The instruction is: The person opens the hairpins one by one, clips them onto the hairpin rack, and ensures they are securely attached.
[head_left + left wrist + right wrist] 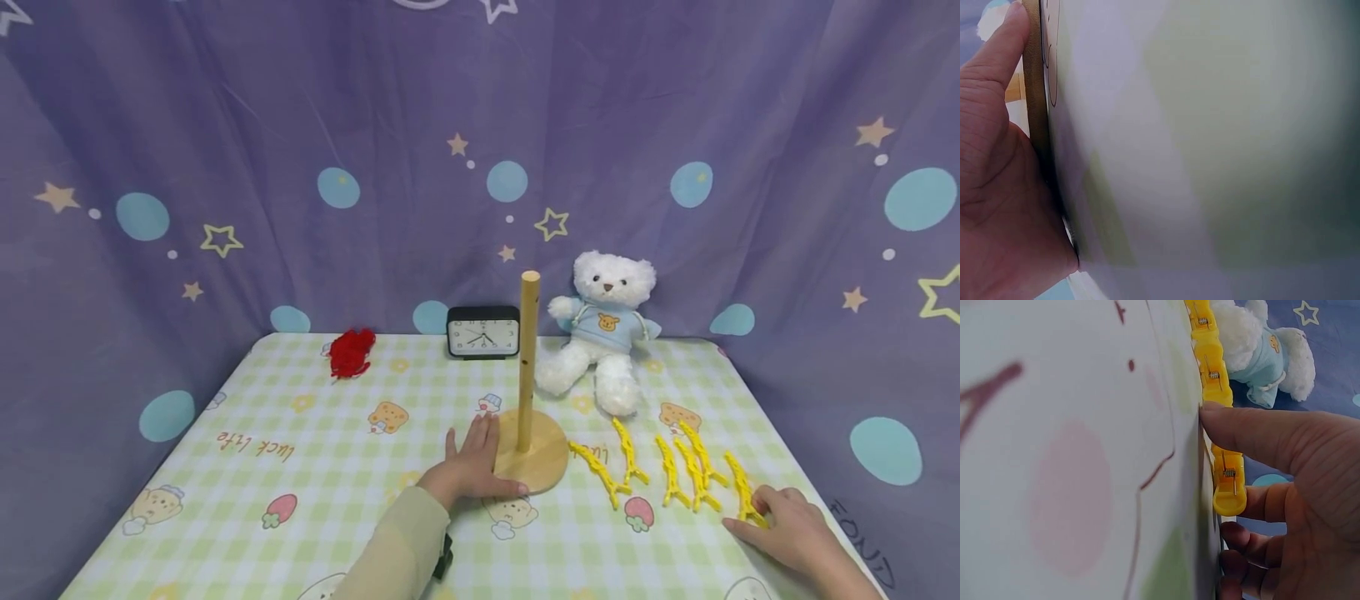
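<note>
A wooden stand, an upright post with small dark holes on a round base, stands mid-table. My left hand rests against the base's left side, fingers extended and thumb along its front edge. In the left wrist view the thumb lies on the base's edge. Right of the stand lie several yellow plastic spring clips. My right hand holds the near end of the rightmost yellow clip between thumb and curled index finger; metal springs show on this clip in the right wrist view.
A white teddy bear in a blue top sits at the back right. Beside it stands a black-framed clock. A red fuzzy bundle lies at the back left on the checked tablecloth. Purple curtain surrounds the table's back and sides.
</note>
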The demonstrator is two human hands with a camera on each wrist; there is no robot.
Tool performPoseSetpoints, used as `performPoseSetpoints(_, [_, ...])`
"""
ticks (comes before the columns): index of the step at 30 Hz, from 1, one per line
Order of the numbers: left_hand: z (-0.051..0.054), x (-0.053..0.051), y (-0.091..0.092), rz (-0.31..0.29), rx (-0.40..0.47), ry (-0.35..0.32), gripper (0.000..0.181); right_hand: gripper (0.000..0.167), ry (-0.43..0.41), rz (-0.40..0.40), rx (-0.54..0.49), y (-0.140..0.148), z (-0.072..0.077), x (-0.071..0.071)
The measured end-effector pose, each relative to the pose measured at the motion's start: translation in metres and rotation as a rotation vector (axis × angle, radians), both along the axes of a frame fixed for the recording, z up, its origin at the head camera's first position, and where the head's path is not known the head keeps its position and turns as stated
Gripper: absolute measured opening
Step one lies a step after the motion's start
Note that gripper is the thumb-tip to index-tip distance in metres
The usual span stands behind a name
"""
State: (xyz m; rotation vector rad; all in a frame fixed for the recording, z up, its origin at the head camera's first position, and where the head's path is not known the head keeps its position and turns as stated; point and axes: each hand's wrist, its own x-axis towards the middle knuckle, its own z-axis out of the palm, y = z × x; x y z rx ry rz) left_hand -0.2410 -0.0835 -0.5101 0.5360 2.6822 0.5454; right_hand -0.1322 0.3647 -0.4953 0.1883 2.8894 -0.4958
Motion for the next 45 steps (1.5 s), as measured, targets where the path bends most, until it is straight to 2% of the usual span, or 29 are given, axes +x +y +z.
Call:
performPoseSetpoints(11, [-0.001,0.000,-0.001,0.000,0.001,-0.005,0.132,0.062,0.009,0.004,-0.032,0.003,-0.002,0.000])
performPoseSetpoints(14, [-0.002,-0.002,0.000,-0.005,-0.012,-0.001,0.132,0.054,0.010,0.008,-0.077,0.006,0.000,-0.001])
performPoseSetpoints(18, [-0.002,-0.002,0.000,-0.005,-0.023,-0.006,0.132,0.048,0.005,-0.041,-0.158,0.009,0.004,-0.001])
performPoseSetpoints(23, [0.000,-0.001,0.001,0.004,-0.006,-0.010,0.132,0.067,-0.017,-0.120,-0.215,0.011,0.018,-0.004])
performPoseSetpoints(26, [0.002,0.000,0.001,0.010,-0.009,-0.014,0.131,0.074,0.035,-0.150,-0.246,0.005,0.031,-0.006])
performPoseSetpoints(30, [0.002,0.001,0.001,0.016,-0.007,-0.009,0.131,0.072,0.162,-0.159,-0.310,-0.012,0.045,-0.007])
performPoseSetpoints(36, [-0.001,0.000,0.001,0.019,-0.014,-0.006,0.133,0.058,0.320,-0.074,-0.380,-0.045,0.053,-0.012])
performPoseSetpoints(41, [-0.002,0.000,0.001,0.023,-0.002,-0.007,0.133,0.046,0.386,0.028,-0.422,-0.068,0.055,-0.021])
performPoseSetpoints(45, [-0.003,-0.001,0.001,0.019,-0.001,-0.003,0.134,0.042,0.470,0.133,-0.425,-0.088,0.056,-0.027])
